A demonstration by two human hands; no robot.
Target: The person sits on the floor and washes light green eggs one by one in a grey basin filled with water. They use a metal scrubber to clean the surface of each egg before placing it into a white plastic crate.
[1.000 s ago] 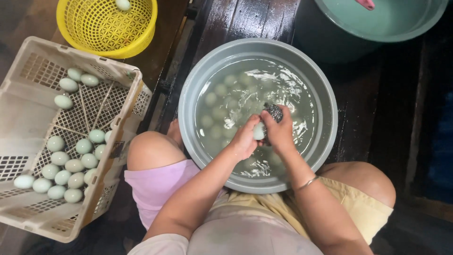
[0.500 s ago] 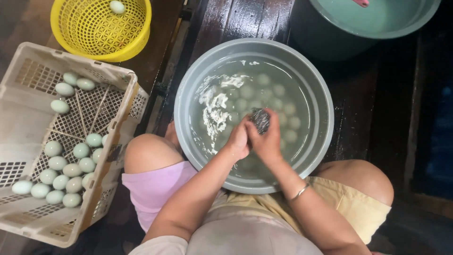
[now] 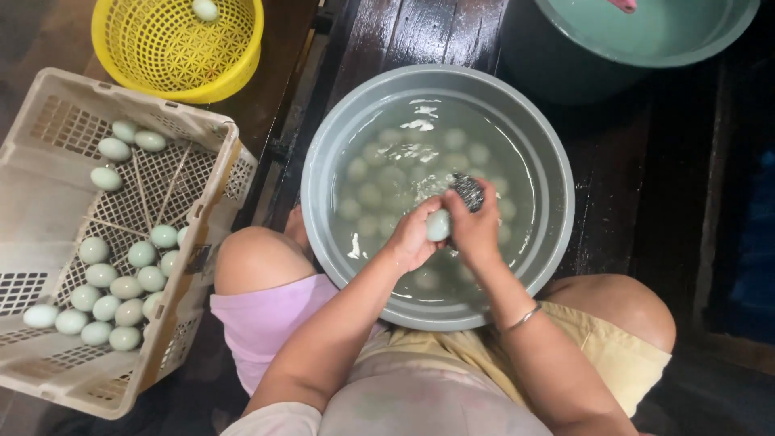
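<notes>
Over the grey basin [image 3: 557, 242] of water, her left hand [image 3: 413, 238] closes on a pale egg [image 3: 438, 225]; the right hand [image 3: 476, 230], touching it, grips a dark scourer [image 3: 468, 190] just beyond.

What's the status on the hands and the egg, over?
Left hand grips pale egg over grey basin. Right hand holds dark scrubber against it. Nothing obstructing.

Bare arms, a thin silver bangle [image 3: 523, 318] on the right wrist, lilac and mustard-yellow shorts [image 3: 274, 315], pale top
</notes>
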